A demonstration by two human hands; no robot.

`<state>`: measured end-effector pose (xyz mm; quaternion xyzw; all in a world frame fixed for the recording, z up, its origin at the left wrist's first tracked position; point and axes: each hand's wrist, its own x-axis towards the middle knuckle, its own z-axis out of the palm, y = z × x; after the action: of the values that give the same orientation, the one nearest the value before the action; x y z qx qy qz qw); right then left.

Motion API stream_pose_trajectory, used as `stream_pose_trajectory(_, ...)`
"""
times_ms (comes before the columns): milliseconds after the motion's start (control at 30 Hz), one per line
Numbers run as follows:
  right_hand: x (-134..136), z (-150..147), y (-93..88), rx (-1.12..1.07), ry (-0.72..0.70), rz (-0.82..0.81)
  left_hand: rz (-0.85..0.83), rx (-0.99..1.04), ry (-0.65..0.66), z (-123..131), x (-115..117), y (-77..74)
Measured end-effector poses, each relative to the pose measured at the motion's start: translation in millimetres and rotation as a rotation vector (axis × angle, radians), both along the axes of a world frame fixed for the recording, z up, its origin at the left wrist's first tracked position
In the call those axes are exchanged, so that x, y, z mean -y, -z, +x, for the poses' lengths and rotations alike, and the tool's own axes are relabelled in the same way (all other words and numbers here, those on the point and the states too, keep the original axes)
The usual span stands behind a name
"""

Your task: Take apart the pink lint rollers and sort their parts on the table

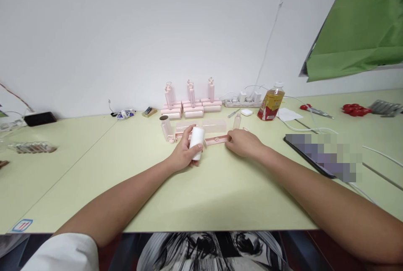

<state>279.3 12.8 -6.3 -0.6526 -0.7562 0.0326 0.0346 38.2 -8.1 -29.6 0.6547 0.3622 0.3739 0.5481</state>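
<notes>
My left hand (185,149) is wrapped round a white cylinder (197,143), held tilted just above the table. My right hand (242,141) has its fingers closed on the right end of a long pink plastic piece (216,140), which has a small ring-like part in it. Behind the hands lie clear pale-pink covers (214,125). An upright pink tube (166,128) with a dark open top stands left of my left hand, a small pink part (171,138) at its foot. Just behind my right hand stands a small clear bottle (237,120).
Several pink-and-white cases (193,111) sit by the wall, with slim pink tubes (192,94) standing on them. To the right are a drink bottle (271,102), a power strip (241,103), a phone (317,157), pliers-like red-handled tool (316,111) and cables. A black device (40,119) lies far left.
</notes>
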Motion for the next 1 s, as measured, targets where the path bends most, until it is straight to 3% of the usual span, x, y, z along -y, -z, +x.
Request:
stream_pose_trajectory(200, 11.0, 6.8, -12.1, -0.105, -0.158, 0.086, -0.092, 0.097, -0.018, -0.1, -6.3, -0.5)
stream_pose_trajectory(467, 13.7, -0.5, -6.8, -0.318, -0.265, 0.139, -0.201, 0.138, -0.116, 1.6, -12.2, 1.3)
stream_pose_trajectory(567, 17.2, -5.9, -5.7, -0.522, -0.275, 0.005, -0.211, 0.112, -0.104, 2.6, -11.3, 2.7)
stream_pose_trajectory(767, 25.4, -20.1, -2.3, -1.028, -0.152, -0.403, -0.142, 0.089, -0.043, 4.5, -6.5, 3.5)
stream_pose_trajectory(1000, 24.0, -25.0, 4.0, -1.308, -0.055, -0.674, -0.142, 0.080, 0.040, 4.0, -2.4, 4.1)
